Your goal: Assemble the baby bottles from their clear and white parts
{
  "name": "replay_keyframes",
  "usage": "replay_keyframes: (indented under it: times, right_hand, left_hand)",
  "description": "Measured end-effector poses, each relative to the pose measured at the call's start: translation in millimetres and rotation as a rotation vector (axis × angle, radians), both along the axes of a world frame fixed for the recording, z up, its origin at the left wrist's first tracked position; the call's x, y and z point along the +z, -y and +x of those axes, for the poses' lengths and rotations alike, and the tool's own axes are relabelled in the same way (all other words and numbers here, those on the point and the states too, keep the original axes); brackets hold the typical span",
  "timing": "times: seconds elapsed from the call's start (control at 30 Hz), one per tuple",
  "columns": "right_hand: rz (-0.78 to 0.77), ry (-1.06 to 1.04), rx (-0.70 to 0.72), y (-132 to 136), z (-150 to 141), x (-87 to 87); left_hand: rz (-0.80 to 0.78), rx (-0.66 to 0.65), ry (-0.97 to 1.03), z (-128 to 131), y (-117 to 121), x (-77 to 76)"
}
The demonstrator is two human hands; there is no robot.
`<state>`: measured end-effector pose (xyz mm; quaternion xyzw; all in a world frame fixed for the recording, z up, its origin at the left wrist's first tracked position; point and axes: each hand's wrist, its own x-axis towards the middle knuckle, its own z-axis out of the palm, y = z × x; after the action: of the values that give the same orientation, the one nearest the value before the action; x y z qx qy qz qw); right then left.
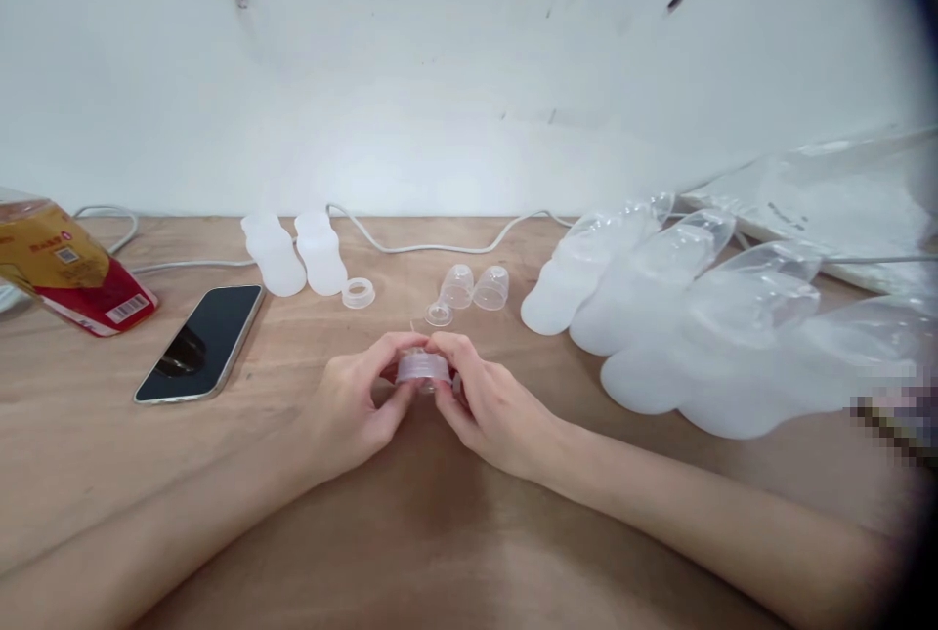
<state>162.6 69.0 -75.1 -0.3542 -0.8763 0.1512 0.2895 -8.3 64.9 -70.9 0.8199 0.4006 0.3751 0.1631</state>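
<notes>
Between my left hand (364,398) and my right hand (492,402) is a translucent bottle collar ring (423,366). Fingers and thumbs of both hands grip it from either side, just above the table. A small clear piece, probably a teat, pokes out under the ring; the fingers hide part of it. Just beyond my hands lies a clear teat (439,315), wide base showing. Two clear dome caps (490,288) stand behind it. Farther left, another collar ring (359,293) rests beside two frosted white bottle bodies (320,254).
Several capped feeding bottles (645,366) lie in a row on the right, a plastic bag (828,190) behind them. On the left are a phone (201,342) and a red and yellow package (80,264). A white cable (432,248) runs along the wall.
</notes>
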Motion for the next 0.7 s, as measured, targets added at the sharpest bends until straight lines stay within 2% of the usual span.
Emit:
replay_keyframes:
  times: [0.13,0.27,0.43,0.57,0.7]
  right_hand:
    - [-0.013,0.017,-0.045,4,-2,-0.1]
    - [0.030,0.039,-0.125,7,-5,2.1]
    - [0.063,0.009,-0.119,5,-10,4.3]
    - [-0.043,-0.043,-0.149,2,-10,4.6]
    - [-0.206,-0.230,-0.114,-4,-8,5.2]
  left_hand:
    - [0.034,0.026,-0.033,-2,0,-1.3]
    - [0.077,-0.010,-0.130,-2,-1,-1.1]
    - [0.036,-0.047,-0.126,2,-2,-1.0]
    - [-0.031,-0.042,-0.108,2,-3,-0.7]
    - [-0.133,-0.041,0.006,-1,-6,1.0]
